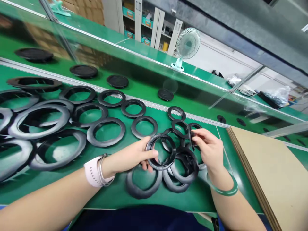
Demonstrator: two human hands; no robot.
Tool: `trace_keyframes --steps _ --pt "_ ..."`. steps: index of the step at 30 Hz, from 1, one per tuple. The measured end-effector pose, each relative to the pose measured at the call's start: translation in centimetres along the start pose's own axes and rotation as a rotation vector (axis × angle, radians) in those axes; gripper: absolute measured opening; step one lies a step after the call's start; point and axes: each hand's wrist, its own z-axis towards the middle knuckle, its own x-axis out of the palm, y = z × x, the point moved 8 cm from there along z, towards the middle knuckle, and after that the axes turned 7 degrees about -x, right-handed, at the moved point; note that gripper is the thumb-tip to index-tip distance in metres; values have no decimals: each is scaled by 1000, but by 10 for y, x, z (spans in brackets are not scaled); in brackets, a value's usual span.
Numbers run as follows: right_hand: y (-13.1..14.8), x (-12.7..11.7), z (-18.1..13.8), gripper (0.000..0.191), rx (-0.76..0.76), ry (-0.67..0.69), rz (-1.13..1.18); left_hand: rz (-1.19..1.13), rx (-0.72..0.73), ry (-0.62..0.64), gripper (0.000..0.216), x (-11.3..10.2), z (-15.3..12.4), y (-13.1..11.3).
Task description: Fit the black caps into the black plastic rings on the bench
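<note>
My left hand (134, 155) grips a black plastic ring (161, 151) by its left rim and holds it upright above the green bench (108, 192). My right hand (209, 147) pinches a second black ring (192, 138) edge-on, just right of the first. Under both hands lies a small heap of overlapping black rings (173, 179). A pale watch sits on my left wrist, a green bangle on my right.
Many more black rings (48, 122) lie spread over the bench to the left. Black round discs (83, 71) ride on the conveyor belt behind. A brown board (271, 173) lies at the right. A small fan (186, 45) stands beyond the belt.
</note>
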Motion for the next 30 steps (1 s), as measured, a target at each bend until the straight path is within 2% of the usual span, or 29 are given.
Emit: trace_keyframes --steps 2,4,6,9,14,17,21,25,28,30 --pt "33 21 -3 14 -122 137 -36 -30 54 -6 52 5 2 1" --pt "55 36 -9 15 -267 199 -86 -11 117 -87 58 5 5 1" --pt "66 45 -18 14 -424 205 -150 16 175 -167 63 5 7 1" --pt "68 52 -33 13 -586 211 -226 31 222 -213 63 7 7 1" --pt "69 55 -46 17 -680 253 -194 158 295 -239 47 12 0 -4" --pt "72 51 -45 14 -677 206 -173 200 377 -222 36 14 -7 -12" --pt "70 47 -42 11 -631 129 -162 394 427 -298 35 12 -13 -19" --pt "69 46 -47 12 -675 73 -204 439 362 -301 48 14 -11 -8" --pt "72 50 -52 14 -771 83 -285 361 260 -341 64 12 -8 4" --pt "73 55 -54 12 -807 114 -335 291 218 -348 66 11 -7 8"
